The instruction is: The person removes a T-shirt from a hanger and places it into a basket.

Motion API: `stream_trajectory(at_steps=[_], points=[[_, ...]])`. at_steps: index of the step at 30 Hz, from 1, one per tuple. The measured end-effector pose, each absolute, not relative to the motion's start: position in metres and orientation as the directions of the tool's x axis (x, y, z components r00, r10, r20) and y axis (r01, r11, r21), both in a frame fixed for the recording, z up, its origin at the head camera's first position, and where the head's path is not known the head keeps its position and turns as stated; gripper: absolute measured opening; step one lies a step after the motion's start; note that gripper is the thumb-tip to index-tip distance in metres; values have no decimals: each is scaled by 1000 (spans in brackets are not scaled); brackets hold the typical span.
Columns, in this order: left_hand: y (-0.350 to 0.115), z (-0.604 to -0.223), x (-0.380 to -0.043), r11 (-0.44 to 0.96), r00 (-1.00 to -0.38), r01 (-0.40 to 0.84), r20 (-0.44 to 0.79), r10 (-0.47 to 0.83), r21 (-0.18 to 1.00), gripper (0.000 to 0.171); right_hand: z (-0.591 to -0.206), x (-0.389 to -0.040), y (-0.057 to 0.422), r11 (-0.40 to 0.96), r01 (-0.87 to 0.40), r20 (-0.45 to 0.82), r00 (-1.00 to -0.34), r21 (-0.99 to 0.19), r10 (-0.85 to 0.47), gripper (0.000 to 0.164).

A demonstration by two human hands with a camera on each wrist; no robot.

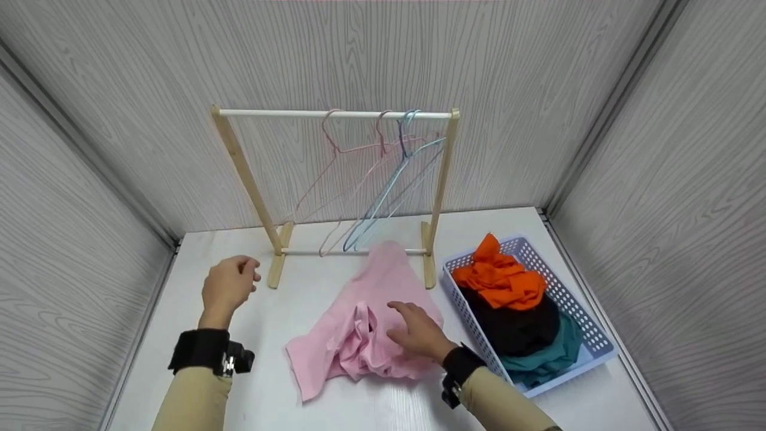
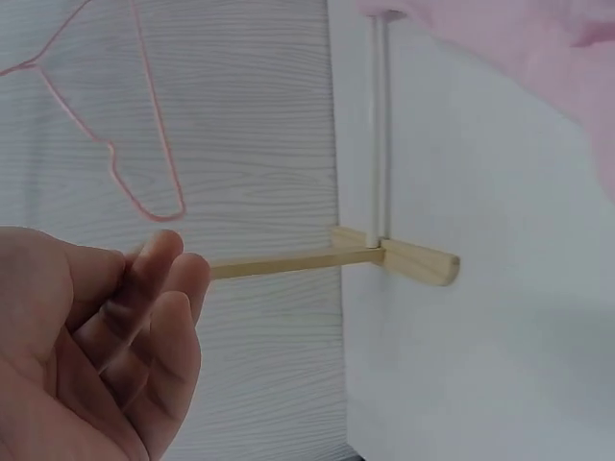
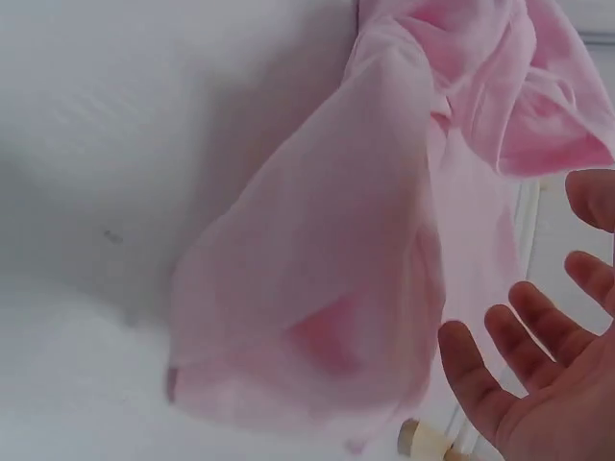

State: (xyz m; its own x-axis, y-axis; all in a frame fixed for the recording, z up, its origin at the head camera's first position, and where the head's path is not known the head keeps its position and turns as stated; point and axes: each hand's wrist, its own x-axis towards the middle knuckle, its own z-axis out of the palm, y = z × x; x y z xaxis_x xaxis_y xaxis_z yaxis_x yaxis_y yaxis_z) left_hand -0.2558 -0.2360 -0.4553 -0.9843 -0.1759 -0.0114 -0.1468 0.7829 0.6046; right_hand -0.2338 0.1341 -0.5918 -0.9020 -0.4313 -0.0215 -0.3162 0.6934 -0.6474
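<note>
A crumpled pink garment lies on the white table, one flat sleeve-like part reaching to the front left and its far end overlapping the rack's lower bar. Over its right side is my right hand, fingers spread and holding nothing; the right wrist view shows those fingers beside the pink cloth. My left hand is raised left of the garment, near the rack's left foot. Its fingers curl loosely with nothing between them.
A small wooden rack with a white top bar stands at the back. Pink hangers and blue hangers hang from it, mostly toward the right. At right, a lavender basket holds orange, black and teal cloth. Grey wood-grain walls enclose the table.
</note>
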Motion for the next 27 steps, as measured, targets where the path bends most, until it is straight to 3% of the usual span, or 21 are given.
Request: stream_trajectory(at_steps=[6,8,11,13,16,21,24,27], points=[[-224,-493,-236,755,-987,-159,-86,-136,636,31,-595,-236,76,778,-333,-99,-889,-532,-448,84],[-221,-501,-231,749,-987,-162,-94,-133,643,31,-599,-234,66,807,-390,-105,-871,-443,-479,74],[-219,-507,-227,752,-986,-164,-97,-132,639,30,-606,-232,64,814,-484,-101,-837,-321,-538,41],[-220,-507,-225,753,-987,-162,-101,-127,638,29,-603,-234,70,801,-520,-85,-821,-296,-565,26],[-225,-505,-224,756,-987,-159,-94,-129,635,28,-586,-249,85,783,-528,-34,-822,-329,-568,21],[-235,-507,-221,766,-987,-159,-75,-144,623,26,-563,-279,117,854,-377,33,-919,-359,-393,26],[-235,-513,-218,762,-987,-161,-87,-137,627,26,-568,-281,126,897,-193,-59,-970,-397,-235,31],[-232,-520,-215,755,-986,-168,-113,-124,634,26,-581,-270,120,906,-107,-192,-961,-409,-199,49]])
